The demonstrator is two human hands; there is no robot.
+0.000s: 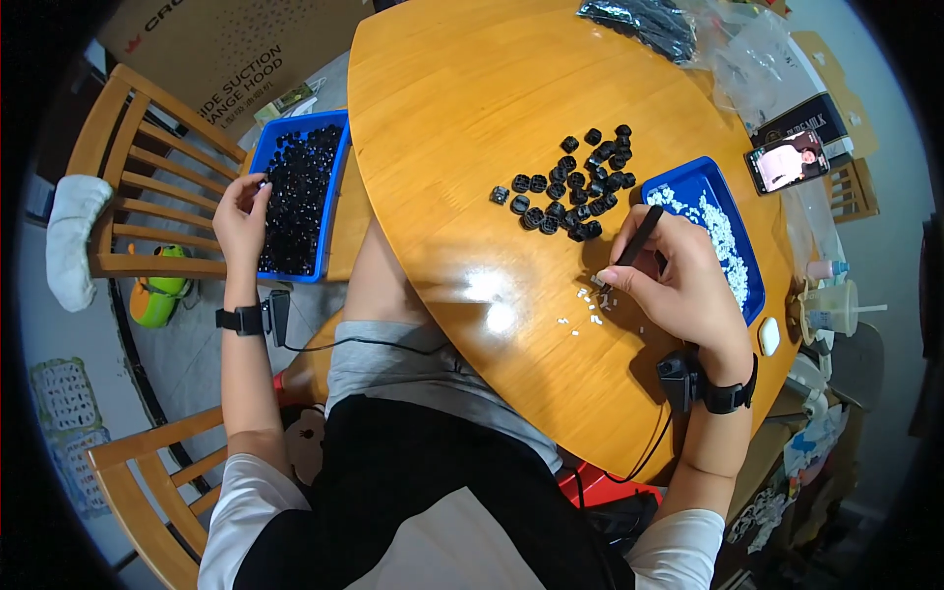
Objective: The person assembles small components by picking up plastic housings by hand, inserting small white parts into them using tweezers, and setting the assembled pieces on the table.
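My left hand (242, 220) is at the left rim of a deep blue tray (344, 162) full of small black parts (303, 202). Its thumb and fingers are pinched together; whatever they hold blends with the dark parts behind. My right hand (678, 270) grips a black pen-like tool (642, 236), slanted with its lower end by the fingertips, close over the table. Tiny white pieces (594, 307) lie scattered just below those fingertips. Beyond them a loose group of black cube-like parts (557, 191) is spread on the wooden table (452, 128).
A smaller blue tray (752, 295) of white pieces lies right of my right hand. Near it are a propped phone (790, 162), a white case (769, 335) and a plastic cup (829, 309). Plastic bags (639, 28) lie at the far edge. A wooden chair (162, 182) stands left.
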